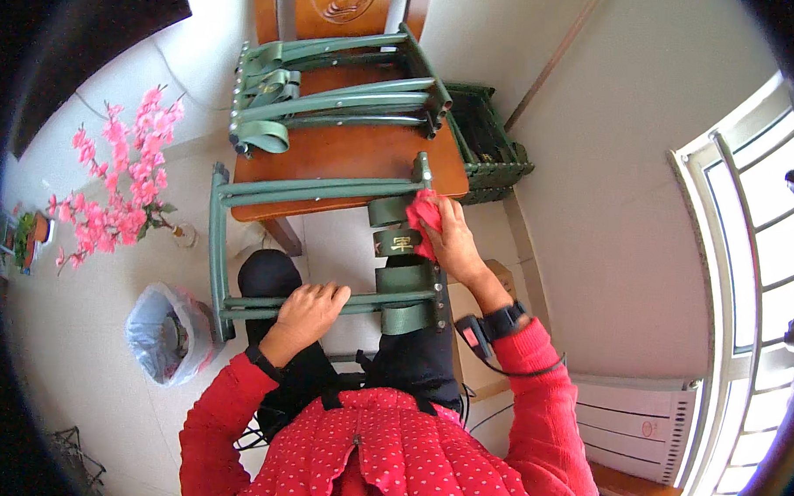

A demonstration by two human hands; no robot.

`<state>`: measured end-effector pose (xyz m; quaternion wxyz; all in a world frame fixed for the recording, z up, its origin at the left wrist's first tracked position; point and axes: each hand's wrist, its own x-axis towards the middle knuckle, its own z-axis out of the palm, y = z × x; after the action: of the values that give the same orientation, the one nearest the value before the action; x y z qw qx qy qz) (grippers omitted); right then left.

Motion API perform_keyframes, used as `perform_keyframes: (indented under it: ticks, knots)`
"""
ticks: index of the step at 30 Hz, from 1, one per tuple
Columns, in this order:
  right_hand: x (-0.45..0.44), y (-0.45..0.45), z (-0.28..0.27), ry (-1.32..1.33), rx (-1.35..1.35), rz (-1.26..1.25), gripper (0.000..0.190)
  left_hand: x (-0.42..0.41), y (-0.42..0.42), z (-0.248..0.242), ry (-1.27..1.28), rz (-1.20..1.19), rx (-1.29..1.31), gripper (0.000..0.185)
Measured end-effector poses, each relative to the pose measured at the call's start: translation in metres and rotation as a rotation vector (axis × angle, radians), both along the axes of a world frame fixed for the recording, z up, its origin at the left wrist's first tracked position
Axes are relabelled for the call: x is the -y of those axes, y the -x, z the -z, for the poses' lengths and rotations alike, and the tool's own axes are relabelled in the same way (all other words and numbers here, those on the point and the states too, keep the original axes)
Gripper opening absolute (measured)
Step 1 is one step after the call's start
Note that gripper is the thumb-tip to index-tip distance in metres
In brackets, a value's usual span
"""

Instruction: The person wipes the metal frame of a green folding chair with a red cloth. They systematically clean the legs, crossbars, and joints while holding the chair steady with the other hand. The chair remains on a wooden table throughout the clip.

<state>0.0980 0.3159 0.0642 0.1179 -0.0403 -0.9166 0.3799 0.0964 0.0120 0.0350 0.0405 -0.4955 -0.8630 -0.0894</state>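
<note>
A folded stool frame of green metal tubes (pixel 219 255), with green webbing straps (pixel 402 279) at its right end, lies across my lap and the front edge of a wooden chair. My left hand (pixel 307 317) is closed around its near tubes. In my right hand (pixel 455 240) is a crumpled red cloth (pixel 425 216), pressed against the strapped end rail near the far corner. One strap bears a printed character. More folded green stool frames (pixel 336 108) rest on the chair's seat beyond.
The wooden chair (pixel 347 161) stands ahead, with green woven baskets (pixel 498 176) behind its right side. At left are pink artificial blossoms (pixel 133 186) and a lined waste bin (pixel 167 335). A wall and a barred window (pixel 758 247) are at right; a cardboard box (pixel 499 278) sits low beside me.
</note>
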Motion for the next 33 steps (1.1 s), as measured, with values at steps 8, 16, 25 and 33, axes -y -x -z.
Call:
perform_keyframes:
  ticks: [8, 16, 25, 33]
  knots:
    - [0.026, -0.127, 0.000, 0.030, 0.170, -0.040, 0.052, 0.001, 0.000, 0.006, -0.035, 0.002, -0.077, 0.017]
    - [0.041, -0.148, 0.007, -0.043, 0.094, -0.002, 0.062, 0.000, 0.002, 0.007, -0.031, 0.015, -0.067, 0.015]
    - [0.012, -0.024, 0.002, -0.165, -0.082, -0.048, 0.051, 0.002, 0.002, 0.004, -0.004, 0.009, -0.026, 0.018]
    - [-0.013, 0.082, 0.005, -0.287, -0.198, -0.012, 0.043, 0.004, 0.003, 0.003, 0.032, 0.010, -0.015, 0.018]
